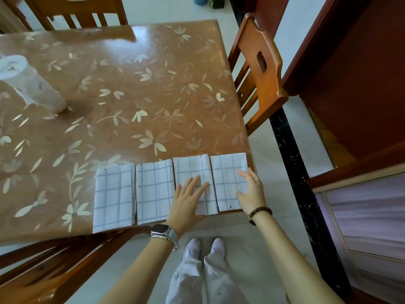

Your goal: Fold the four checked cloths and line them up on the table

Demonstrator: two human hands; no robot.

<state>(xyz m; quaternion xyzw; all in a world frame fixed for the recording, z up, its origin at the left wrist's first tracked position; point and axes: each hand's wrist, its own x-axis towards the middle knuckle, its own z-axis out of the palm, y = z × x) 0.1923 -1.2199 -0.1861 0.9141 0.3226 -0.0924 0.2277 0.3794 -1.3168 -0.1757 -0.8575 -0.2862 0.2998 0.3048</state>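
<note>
Soft, even daylight here; white glare on the glossy table (131, 88) (far end), edges bowed, near corners blurred.

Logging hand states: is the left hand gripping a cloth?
No, the left hand lies flat, fingers straight, on the third cloth from the left.

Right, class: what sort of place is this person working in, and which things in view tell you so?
Probably a home dining room: a wooden table under a floral cover, wooden chairs around it, and a tiled floor.
</note>
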